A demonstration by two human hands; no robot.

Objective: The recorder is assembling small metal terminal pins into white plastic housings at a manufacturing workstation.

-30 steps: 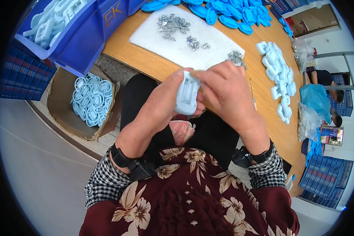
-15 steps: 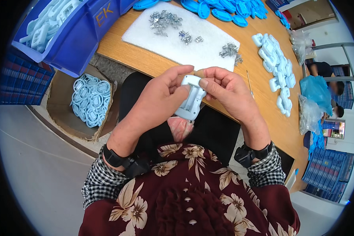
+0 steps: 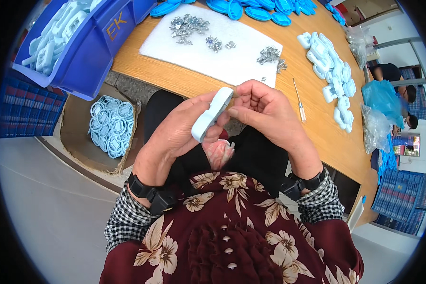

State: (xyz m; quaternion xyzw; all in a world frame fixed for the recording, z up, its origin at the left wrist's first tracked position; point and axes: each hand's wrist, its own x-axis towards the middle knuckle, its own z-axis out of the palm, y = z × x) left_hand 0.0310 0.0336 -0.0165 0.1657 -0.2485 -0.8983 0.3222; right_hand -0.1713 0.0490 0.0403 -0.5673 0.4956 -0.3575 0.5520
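Observation:
A light blue plastic housing (image 3: 209, 116) is tilted up on its edge over my lap, gripped by my left hand (image 3: 173, 127). Its back with the battery compartment, seen a moment ago, is turned away from view. My right hand (image 3: 272, 111) is at the far end of the housing, its thumb and fingers pinched together; whatever is between them is too small to make out. On the table beyond, a white foam sheet (image 3: 170, 51) carries heaps of small metal pieces (image 3: 189, 27). Right of my right hand lies a screwdriver (image 3: 302, 111) with a clear handle.
More light blue housings (image 3: 333, 71) line the table's right side, and bright blue oval parts (image 3: 281, 19) lie at the back. At left are a blue bin (image 3: 92, 57) of light blue parts and a cardboard box (image 3: 75, 130) of light blue rings (image 3: 111, 125). Plastic bags (image 3: 381, 106) stand at right.
The housing has been turned from its battery side facing up to standing on edge. My right hand has shifted off its top face and is pinched beside its far end.

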